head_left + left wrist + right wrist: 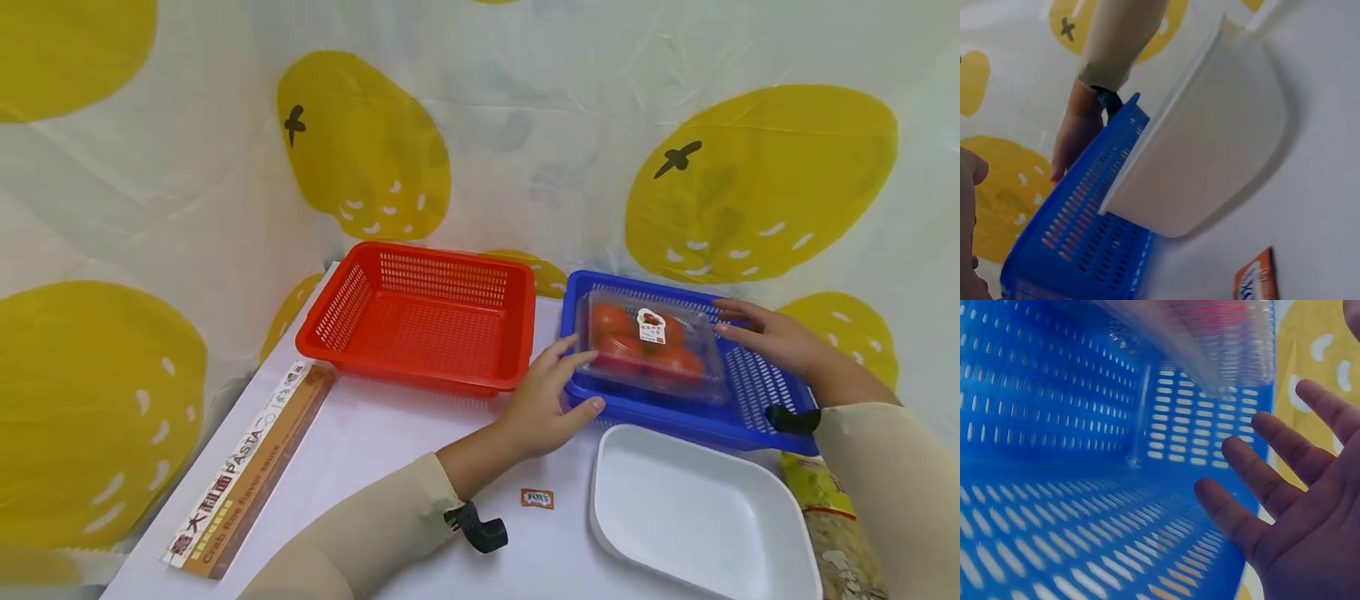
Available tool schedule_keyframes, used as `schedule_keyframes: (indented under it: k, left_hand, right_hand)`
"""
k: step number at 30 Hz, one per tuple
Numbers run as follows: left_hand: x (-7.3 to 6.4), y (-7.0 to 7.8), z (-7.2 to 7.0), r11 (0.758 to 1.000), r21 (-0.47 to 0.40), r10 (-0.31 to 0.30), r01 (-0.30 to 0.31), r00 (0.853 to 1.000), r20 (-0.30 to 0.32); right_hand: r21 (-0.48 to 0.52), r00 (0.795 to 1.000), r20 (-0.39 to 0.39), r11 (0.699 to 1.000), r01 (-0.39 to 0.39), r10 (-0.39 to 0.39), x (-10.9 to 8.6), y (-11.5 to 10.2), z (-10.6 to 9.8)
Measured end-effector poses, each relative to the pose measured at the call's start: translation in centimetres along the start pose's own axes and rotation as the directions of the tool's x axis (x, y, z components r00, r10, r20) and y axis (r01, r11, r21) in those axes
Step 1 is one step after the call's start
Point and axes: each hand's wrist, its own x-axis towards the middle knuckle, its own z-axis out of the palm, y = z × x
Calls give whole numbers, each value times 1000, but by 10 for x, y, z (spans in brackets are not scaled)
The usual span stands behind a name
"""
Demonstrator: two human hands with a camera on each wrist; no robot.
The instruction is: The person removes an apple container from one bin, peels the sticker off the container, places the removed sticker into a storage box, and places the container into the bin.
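A clear plastic box of tomatoes (648,367) with a white label lies in the left part of the blue basket (750,379). My left hand (542,407) is spread at the basket's near left corner, its fingertips overlapping the box's left edge in the head view. On the other side, my right hand (780,337) reaches over the basket's far right part, fingertips close to the box's right end. The right wrist view shows that hand's fingers (1238,515) extended and apart, with nothing held, beside the slotted basket wall. The box (1210,325) appears above them there.
Left of the blue basket stands a red basket (438,333). A white tub (697,517) is at the front right, beside a yellow-topped bag (836,525) partly hidden by my sleeve. A small orange FOX'S packet (537,498) and a long pasta box (251,467) lie on the white table.
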Motion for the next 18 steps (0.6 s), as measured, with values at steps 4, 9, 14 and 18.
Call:
schedule_keyframes:
  k: [4, 9, 14, 18]
  left_hand:
    - [-5, -4, 9, 995, -32, -95, 94, 995, -16]
    - [-11, -14, 24, 974, -117, -194, 193, 981, -1]
    - [-10, -25, 36, 952, -203, -237, 229, 971, -13]
    - [-4, -35, 43, 938, -272, -237, 215, 970, -50]
  right_hand:
    - [74, 1000, 13, 997, -2, 1, 8, 9, 14]
    - [242, 996, 58, 967, -76, 64, 12, 17, 30]
    - [319, 992, 84, 941, -116, 94, 16, 25, 37]
    - [351, 980, 153, 921, -171, 124, 21, 27, 39]
